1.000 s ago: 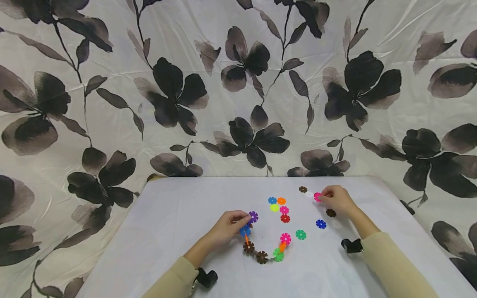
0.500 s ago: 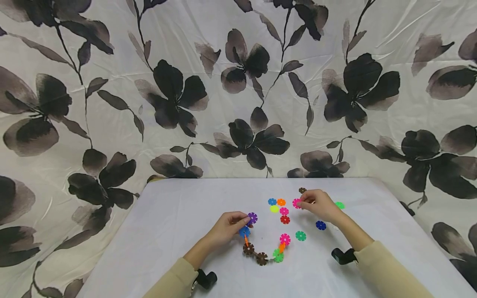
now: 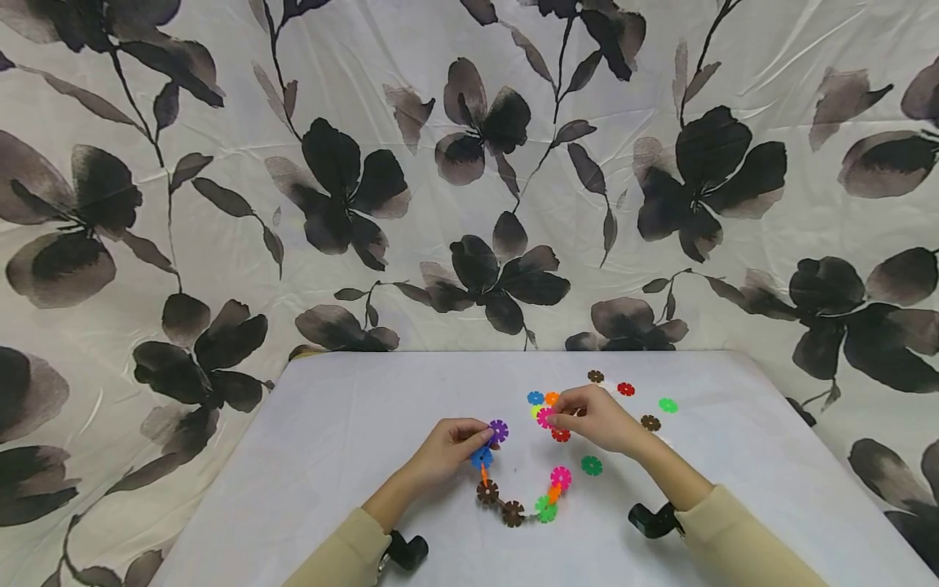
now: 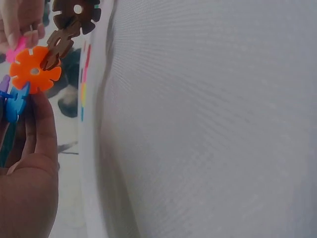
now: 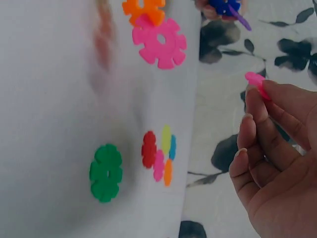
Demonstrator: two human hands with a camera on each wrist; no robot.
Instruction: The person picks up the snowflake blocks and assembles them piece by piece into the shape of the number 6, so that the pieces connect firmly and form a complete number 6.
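My left hand (image 3: 440, 450) pinches one end of a chain of notched plastic snowflake discs, close to the purple disc (image 3: 499, 431) and blue disc (image 3: 481, 458). Below them the chain curves through an orange disc (image 4: 34, 69), brown discs (image 3: 513, 513) and a light green disc (image 3: 546, 509), ending in a pink disc (image 3: 561, 477). Between thumb and forefinger of my right hand (image 3: 597, 420) is a separate loose pink disc (image 3: 544, 418), level with the purple end and apart from it. The right wrist view shows this pink disc (image 5: 255, 79) nearly edge-on.
Loose discs lie on the white table (image 3: 352, 408): a blue (image 3: 536, 398), an orange and a yellow one behind my right hand, a green disc (image 3: 591, 465) nearer me. Further right are a red disc (image 3: 626, 389), brown ones and a light green disc (image 3: 667, 404).
My right hand has carried the pink disc from the table's far right leftward and nearer, towards my left hand. The left hand and chain stay almost in place.
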